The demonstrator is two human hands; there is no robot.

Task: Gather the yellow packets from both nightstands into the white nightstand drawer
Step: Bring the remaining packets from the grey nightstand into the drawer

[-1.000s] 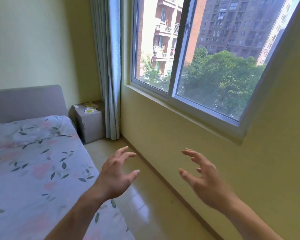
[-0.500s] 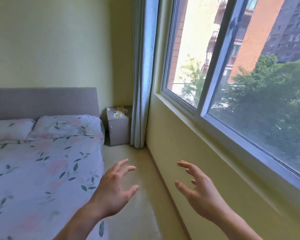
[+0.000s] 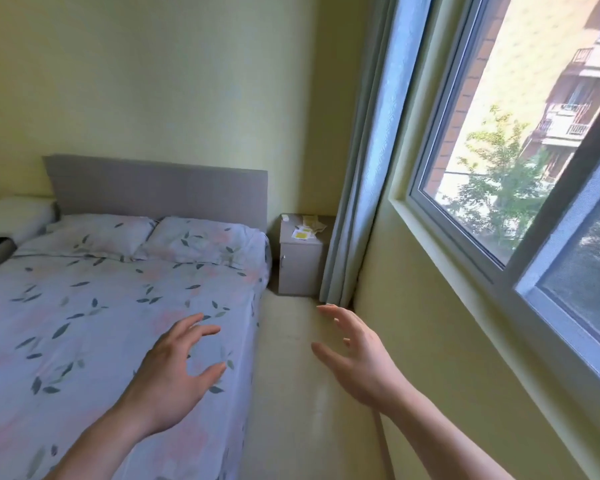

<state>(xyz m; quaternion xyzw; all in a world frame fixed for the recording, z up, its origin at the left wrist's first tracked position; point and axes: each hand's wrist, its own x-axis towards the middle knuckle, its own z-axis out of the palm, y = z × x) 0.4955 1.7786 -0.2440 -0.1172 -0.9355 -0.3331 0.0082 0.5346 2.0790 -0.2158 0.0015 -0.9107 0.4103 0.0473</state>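
Note:
A grey nightstand (image 3: 300, 265) stands in the far corner between the bed and the curtain. On its top lie yellow packets (image 3: 303, 232) with some pale papers behind them. At the far left a white nightstand (image 3: 14, 214) shows beside the headboard, partly cut off. My left hand (image 3: 177, 370) hovers over the bed's near edge with fingers spread and holding nothing. My right hand (image 3: 354, 355) hangs over the floor strip, fingers relaxed and empty. Both hands are far from either nightstand.
A bed (image 3: 111, 306) with a floral sheet and two pillows fills the left. A narrow floor aisle (image 3: 291, 393) runs between bed and window wall. A blue curtain (image 3: 361, 185) hangs beside the grey nightstand. The window (image 3: 516, 150) takes up the right.
The view has swung left, bringing more of the bed, the headboard and the white nightstand into sight. Both hands stay raised and empty, the left now over the bed.

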